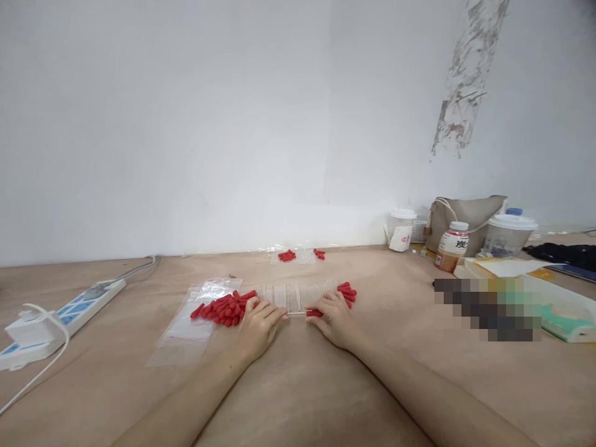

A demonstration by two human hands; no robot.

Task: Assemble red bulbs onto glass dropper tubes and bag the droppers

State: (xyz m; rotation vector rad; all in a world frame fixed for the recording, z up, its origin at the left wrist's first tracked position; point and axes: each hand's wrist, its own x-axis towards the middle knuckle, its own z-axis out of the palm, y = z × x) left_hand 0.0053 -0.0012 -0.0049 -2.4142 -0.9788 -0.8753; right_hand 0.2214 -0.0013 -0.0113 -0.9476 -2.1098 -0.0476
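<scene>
A row of clear thin droppers (295, 295) with red rubber bulbs lies across the middle of the table. Their bulbs form a large pile (226, 308) on the left and a smaller group (347, 290) on the right. My right hand (336, 318) is closed around the red bulb (314, 313) of one dropper at the near side of the row. That dropper's clear tube (298, 315) runs left to my left hand (261, 323), whose thumb and fingertips pinch its end. My left palm partly hides the bulbs behind it.
Clear plastic bags (186, 329) lie under the left bulbs. More red-bulbed droppers (287, 255) rest by the wall. A power strip (84, 310) is at left. At right stand a lidded cup (401, 231), a bottle (451, 247), a grey bag (465, 217) and a tray (575, 326).
</scene>
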